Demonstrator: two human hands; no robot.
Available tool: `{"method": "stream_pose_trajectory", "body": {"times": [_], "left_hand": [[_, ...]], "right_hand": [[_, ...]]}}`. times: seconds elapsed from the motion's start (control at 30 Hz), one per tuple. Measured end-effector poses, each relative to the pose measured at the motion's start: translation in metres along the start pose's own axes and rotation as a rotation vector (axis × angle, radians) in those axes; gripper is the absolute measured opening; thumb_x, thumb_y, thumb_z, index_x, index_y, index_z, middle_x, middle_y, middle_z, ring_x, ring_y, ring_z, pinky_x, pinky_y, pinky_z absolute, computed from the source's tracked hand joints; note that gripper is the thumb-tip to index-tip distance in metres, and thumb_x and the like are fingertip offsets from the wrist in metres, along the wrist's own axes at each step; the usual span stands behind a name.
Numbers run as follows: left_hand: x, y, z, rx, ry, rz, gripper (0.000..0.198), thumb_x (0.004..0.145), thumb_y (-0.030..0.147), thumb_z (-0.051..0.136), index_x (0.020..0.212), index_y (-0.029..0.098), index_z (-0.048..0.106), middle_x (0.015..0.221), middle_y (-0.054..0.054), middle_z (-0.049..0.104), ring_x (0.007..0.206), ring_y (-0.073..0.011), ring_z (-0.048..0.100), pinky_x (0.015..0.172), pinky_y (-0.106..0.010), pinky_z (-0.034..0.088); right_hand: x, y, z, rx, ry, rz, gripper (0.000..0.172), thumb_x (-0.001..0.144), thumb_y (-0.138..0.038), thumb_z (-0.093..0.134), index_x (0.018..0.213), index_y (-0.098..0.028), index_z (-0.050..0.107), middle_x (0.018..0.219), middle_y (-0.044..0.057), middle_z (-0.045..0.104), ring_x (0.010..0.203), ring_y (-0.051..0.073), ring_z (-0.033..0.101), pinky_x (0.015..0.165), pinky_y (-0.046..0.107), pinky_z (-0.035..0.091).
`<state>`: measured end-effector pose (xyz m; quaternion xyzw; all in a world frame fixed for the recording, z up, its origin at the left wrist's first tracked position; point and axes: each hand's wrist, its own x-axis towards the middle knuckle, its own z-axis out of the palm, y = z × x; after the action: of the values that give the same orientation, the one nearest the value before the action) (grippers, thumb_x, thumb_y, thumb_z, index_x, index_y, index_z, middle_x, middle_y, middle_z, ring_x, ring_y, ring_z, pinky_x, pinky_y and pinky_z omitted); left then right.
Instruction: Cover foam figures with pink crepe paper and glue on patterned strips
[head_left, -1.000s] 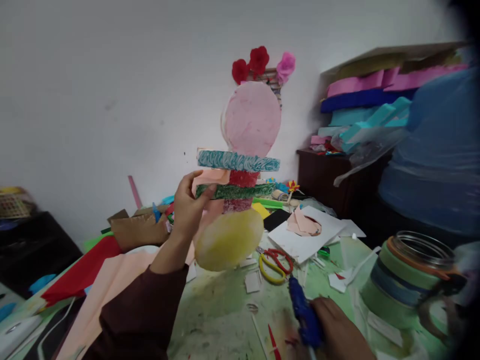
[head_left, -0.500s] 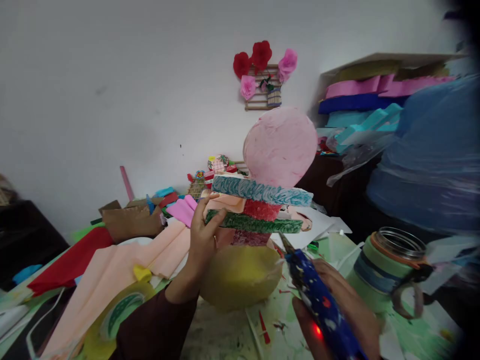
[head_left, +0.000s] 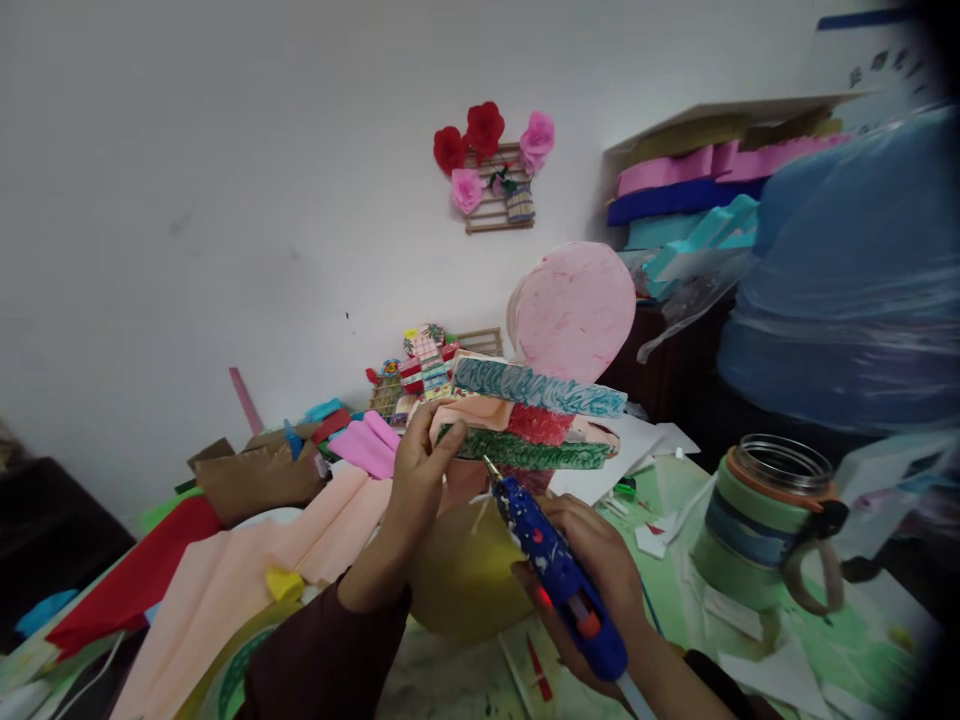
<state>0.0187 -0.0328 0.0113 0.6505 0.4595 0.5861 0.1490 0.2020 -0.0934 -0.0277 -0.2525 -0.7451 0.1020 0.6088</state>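
Observation:
My left hand [head_left: 421, 468] grips the left end of a paper-and-card craft piece. Its parts include a pink oval [head_left: 577, 312] at the top, a blue scribbled strip [head_left: 538, 386], a red panel [head_left: 536, 424] and a green scribbled strip [head_left: 532, 449]. Wrapped in my right hand [head_left: 596, 570] is a blue, paint-spotted hot glue gun [head_left: 551, 560] with a small red light glowing. Its metal nozzle is at the lower edge of the green strip, near my left thumb; whether it touches cannot be told. Beneath the piece sits a rounded yellow form [head_left: 472, 575], partly hidden.
A green jar-like cup [head_left: 757, 545] with a handle stands at the right. Peach crepe paper [head_left: 217, 590], red paper [head_left: 142, 570], a cardboard box [head_left: 259, 480] and a tape roll [head_left: 232, 670] lie left. Paper scraps litter the green tabletop [head_left: 679, 490]. Paper flowers [head_left: 484, 128] hang on the wall.
The glue gun's nozzle has moved left along the green strip, from its right part toward my left thumb. The camera view has shifted slightly right. My left hand keeps its grip.

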Motion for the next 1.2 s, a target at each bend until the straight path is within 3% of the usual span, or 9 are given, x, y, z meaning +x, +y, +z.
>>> {"method": "stream_pose_trajectory", "body": {"times": [0.2, 0.37, 0.67, 0.8, 1.0, 1.2], "left_hand": [[0.003, 0.021, 0.017, 0.033, -0.087, 0.079, 0.049, 0.093, 0.053, 0.042, 0.126, 0.020, 0.056, 0.126, -0.010, 0.060, 0.123, -0.0297, 0.052, 0.099, -0.042, 0.042], [0.003, 0.026, 0.029, 0.011, -0.131, 0.097, 0.047, 0.094, 0.052, 0.040, 0.125, 0.020, 0.055, 0.131, -0.009, 0.057, 0.125, -0.0287, 0.050, 0.105, -0.043, 0.038], [0.000, 0.032, 0.034, 0.068, -0.116, 0.130, 0.043, 0.096, 0.045, 0.034, 0.125, 0.023, 0.056, 0.130, -0.008, 0.058, 0.125, -0.0281, 0.051, 0.102, -0.044, 0.043], [0.000, 0.033, 0.033, 0.101, -0.121, 0.225, 0.037, 0.095, 0.041, 0.039, 0.122, 0.023, 0.057, 0.129, -0.008, 0.059, 0.124, -0.0275, 0.051, 0.105, -0.043, 0.041], [-0.001, 0.031, 0.035, 0.082, -0.129, 0.177, 0.038, 0.099, 0.035, 0.030, 0.123, 0.021, 0.055, 0.131, -0.008, 0.056, 0.127, -0.0249, 0.048, 0.108, -0.040, 0.036], [-0.003, 0.028, 0.036, 0.130, -0.115, 0.265, 0.039, 0.100, 0.038, 0.031, 0.123, 0.019, 0.056, 0.129, -0.009, 0.058, 0.123, -0.0238, 0.051, 0.104, -0.037, 0.038]], "right_hand": [[0.002, -0.006, -0.014, -0.015, 0.044, 0.094, 0.015, 0.083, -0.036, 0.061, 0.085, -0.022, 0.058, 0.077, 0.002, 0.064, 0.073, 0.018, 0.060, 0.067, 0.029, 0.045], [0.003, -0.002, -0.019, -0.074, 0.060, 0.131, 0.027, 0.083, -0.046, 0.060, 0.075, -0.021, 0.055, 0.070, 0.002, 0.060, 0.065, 0.016, 0.054, 0.059, 0.026, 0.039], [0.003, -0.004, -0.019, -0.110, 0.078, 0.192, 0.027, 0.083, -0.042, 0.060, 0.069, -0.020, 0.052, 0.066, 0.000, 0.056, 0.061, 0.014, 0.051, 0.057, 0.025, 0.035], [0.003, -0.006, -0.019, -0.113, 0.051, 0.227, 0.029, 0.082, -0.042, 0.060, 0.067, -0.020, 0.050, 0.065, 0.000, 0.055, 0.061, 0.015, 0.050, 0.057, 0.025, 0.033], [0.001, -0.006, -0.019, -0.118, 0.033, 0.242, 0.025, 0.085, -0.041, 0.057, 0.072, -0.020, 0.052, 0.073, 0.002, 0.056, 0.068, 0.016, 0.051, 0.062, 0.026, 0.035], [0.005, -0.008, -0.018, -0.085, 0.072, 0.224, 0.027, 0.082, -0.038, 0.060, 0.066, -0.020, 0.048, 0.065, 0.000, 0.052, 0.060, 0.013, 0.047, 0.055, 0.025, 0.031]]}}
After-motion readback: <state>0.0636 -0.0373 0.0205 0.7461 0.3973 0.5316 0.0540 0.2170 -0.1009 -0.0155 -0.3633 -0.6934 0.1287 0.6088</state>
